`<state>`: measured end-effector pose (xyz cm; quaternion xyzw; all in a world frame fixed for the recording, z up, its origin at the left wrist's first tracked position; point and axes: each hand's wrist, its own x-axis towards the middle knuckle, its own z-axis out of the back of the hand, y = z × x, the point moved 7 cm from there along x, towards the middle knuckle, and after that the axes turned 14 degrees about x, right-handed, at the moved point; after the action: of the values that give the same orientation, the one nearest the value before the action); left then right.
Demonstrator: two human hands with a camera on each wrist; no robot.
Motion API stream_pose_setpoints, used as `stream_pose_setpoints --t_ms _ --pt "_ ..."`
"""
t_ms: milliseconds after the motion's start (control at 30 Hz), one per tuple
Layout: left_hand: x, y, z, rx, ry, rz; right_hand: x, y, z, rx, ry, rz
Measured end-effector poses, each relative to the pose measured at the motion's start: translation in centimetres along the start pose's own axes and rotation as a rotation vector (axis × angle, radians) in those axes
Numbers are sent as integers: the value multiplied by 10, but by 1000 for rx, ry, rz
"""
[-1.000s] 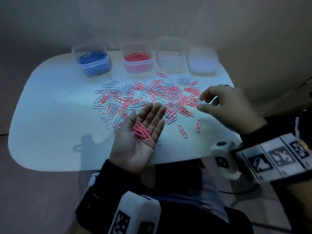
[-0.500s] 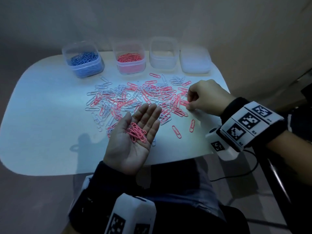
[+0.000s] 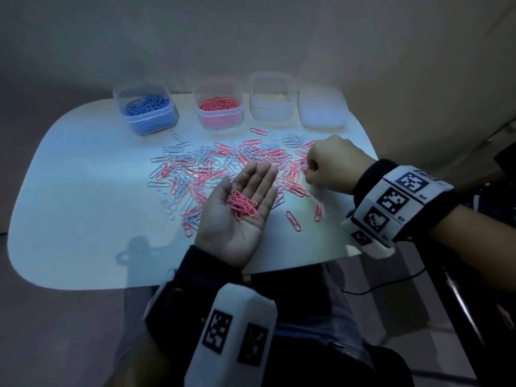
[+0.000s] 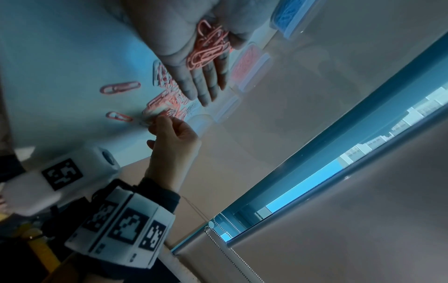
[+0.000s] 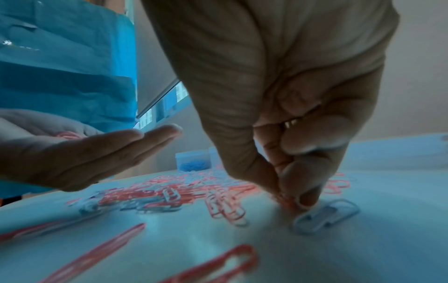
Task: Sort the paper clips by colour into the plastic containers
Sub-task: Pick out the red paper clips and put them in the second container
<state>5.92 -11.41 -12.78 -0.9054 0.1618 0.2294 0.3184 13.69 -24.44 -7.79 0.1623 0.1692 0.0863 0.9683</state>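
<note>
Pink paper clips (image 3: pixel 242 205) lay heaped in the flat, upturned left hand (image 3: pixel 237 213), just left of the right hand (image 3: pixel 332 169), whose fingertips (image 5: pixel 308 199) pinched another pink clip (image 5: pixel 287 204) on the table (image 3: pixel 83 208).

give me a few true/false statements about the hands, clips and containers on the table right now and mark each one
1. The left hand lies palm up with pink clips on it. True.
2. The right hand is flat and open above the pile. False: its fingertips pinch down at a pink clip in the pile on the table.
3. The blue container is empty. False: it holds blue clips.
4. The pink container already holds pink clips. True.
5. The clear container holds blue clips. False: no blue clips show in it.
</note>
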Motion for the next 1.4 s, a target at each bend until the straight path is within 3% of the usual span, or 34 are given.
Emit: stream_pose_setpoints --t_ms 100,167,267,400,567,733,933,1033,1133,1200,1233,1333,1400 --pt "7 0 -10 -30 52 10 3 -9 14 210 -15 -1" --pt "10 1 -12 -34 46 23 -3 -8 17 487 3 -4" --pt "10 2 -17 -20 33 44 -17 0 17 884 103 9" --pt "14 4 -25 -33 34 53 -32 20 17 1133 203 74" --pt "16 13 -36 -87 79 39 -34 41 5 893 172 195" --pt "18 4 -33 -125 55 42 -23 15 21 1093 -31 130" --pt "25 2 -31 -127 23 66 -13 -1 3 1087 10 -62" --pt "23 2 -30 -128 50 68 -13 8 2 1061 -9 -13" --pt "21 -4 -30 -116 76 42 -10 3 13 1044 -220 49" --pt "22 -11 -30 -117 77 18 -8 -19 21 1028 -409 -21" --pt "22 -15 -30 -127 73 11 -7 -29 20 970 -421 -67" --pt "23 -18 -32 -153 60 15 -5 -32 -3 635 -101 -196" --pt "23 -16 -33 -159 51 30 -7 -25 -11 428 11 -207"
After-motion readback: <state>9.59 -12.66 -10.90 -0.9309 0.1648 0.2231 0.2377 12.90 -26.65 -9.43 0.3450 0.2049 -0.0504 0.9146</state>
